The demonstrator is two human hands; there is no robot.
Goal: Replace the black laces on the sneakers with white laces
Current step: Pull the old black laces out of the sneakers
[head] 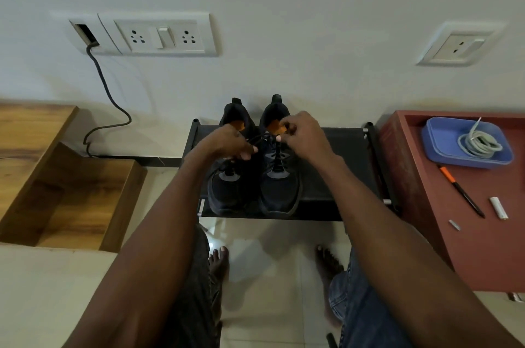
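Left hand (227, 143): centre of the frame, fingers curled and pinching a black lace (257, 139) above the left sneaker.
Right hand (301, 134): just right of the left hand, fingers bent and pinching the other end of the same lace near the collar of the right sneaker; the two hands are close together but not touching.
Black lace: stretched between the hands, running down into the eyelets of the right sneaker (279, 177).
Sneakers: a dark pair, side by side, toes toward the bottom of the frame, orange insoles showing; the left sneaker (227, 188) is partly hidden by the left hand.
Shoe rack (341, 165): black, low, carrying both sneakers at mid-frame.
White laces (477, 143): coiled in a blue tray (443, 154), right edge of the frame, well apart from the sneakers.
Tabletop (468, 256): red, holding the tray, an orange-and-black pen (461, 191) and a small white cylinder (498, 207).
Wall sockets (159, 35): upper left, with a dark cable (110, 97) hanging down.
Feet: bare, on the tiled floor (270, 290), lower centre.
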